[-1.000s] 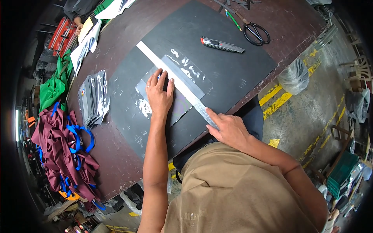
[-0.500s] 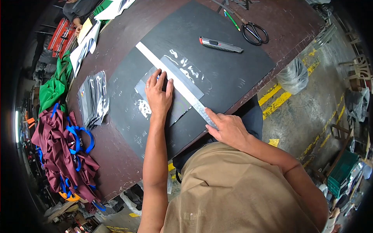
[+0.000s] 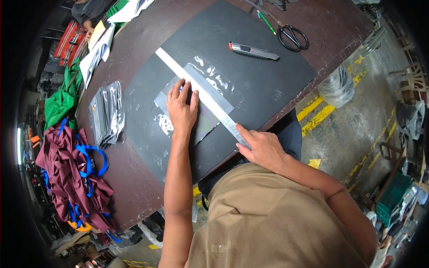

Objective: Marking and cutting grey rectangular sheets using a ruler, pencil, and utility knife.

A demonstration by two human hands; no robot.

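Both flat: left hand (image 3: 182, 108) presses sheet (image 3: 203, 117), right hand (image 3: 261, 147) pins ruler (image 3: 201, 92).

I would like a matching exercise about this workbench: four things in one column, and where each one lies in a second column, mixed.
Things:
1. scissors
2. knife
3. ruler
4. bag stack

Places:
A. under both hands, across the mat
B. left of the mat, on the brown table
C. far right, off the mat
D. on the mat, beyond the ruler

Pairs: 1-C, 2-D, 3-A, 4-B
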